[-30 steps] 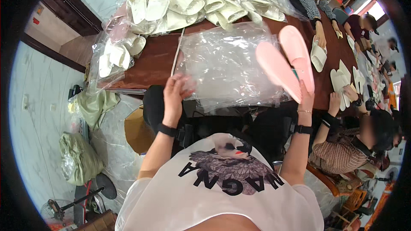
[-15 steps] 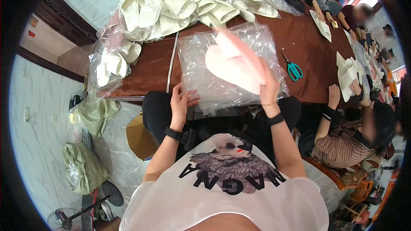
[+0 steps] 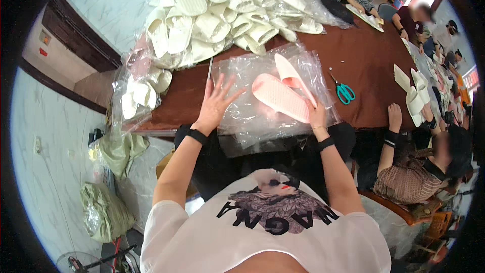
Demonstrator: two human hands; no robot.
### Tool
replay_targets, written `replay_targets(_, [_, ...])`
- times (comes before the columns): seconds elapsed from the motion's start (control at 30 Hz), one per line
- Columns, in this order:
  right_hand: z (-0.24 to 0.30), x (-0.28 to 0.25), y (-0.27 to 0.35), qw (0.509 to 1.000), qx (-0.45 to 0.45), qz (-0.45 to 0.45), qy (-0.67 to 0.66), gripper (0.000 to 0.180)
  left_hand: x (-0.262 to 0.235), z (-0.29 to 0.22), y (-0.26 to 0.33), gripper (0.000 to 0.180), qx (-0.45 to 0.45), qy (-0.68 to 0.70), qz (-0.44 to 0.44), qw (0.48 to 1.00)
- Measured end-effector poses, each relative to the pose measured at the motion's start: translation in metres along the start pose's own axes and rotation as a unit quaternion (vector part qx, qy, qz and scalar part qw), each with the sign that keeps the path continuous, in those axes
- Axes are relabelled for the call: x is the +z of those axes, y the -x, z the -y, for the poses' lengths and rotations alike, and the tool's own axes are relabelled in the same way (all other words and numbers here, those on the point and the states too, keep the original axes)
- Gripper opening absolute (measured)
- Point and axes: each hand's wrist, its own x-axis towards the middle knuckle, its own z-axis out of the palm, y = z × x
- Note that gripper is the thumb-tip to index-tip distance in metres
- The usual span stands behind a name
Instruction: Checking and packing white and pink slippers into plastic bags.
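The left hand (image 3: 214,103) is lying flat with its fingers spread wide on a stack of clear plastic bags (image 3: 270,96), and it is gripping nothing. The right hand (image 3: 317,115) is holding the near end of a pair of pink slippers (image 3: 282,93), with its fingers closed on them. The slippers are lying on top of the plastic bags, a bit to the right of the left hand, with one slipper flat and showing its bumpy sole and the other tipped up on its side just behind it. The two hands are well apart, with the slippers between them. The bags are sitting on the near edge of a long brown table (image 3: 364,71). A pair of scissors with teal handles (image 3: 343,90) is lying on the table just to the right of the bags. At the far left of the table a big heap of white slippers (image 3: 217,17) is piling up, many of them in clear bags. More bagged white slippers (image 3: 141,93) are sitting at the left end of the table. On the right, another person's hand (image 3: 394,117) is resting on the table edge near some white slippers (image 3: 415,96).
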Motion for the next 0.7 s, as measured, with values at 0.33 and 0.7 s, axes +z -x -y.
replay_targets(0.33, [-0.015, -0.019, -0.006, 0.936, 0.098, -0.113, -0.319, 0.034, -0.037, 0.036, -0.052, 0.014, 0.012, 0.203, -0.155, 0.967])
replay_targets(0.7, [0.123, -0.129, -0.009, 0.843, -0.038, -0.289, -0.452, 0.037, -0.058, -0.014, -0.033, 0.031, -0.403, 0.679, -0.076, 0.609])
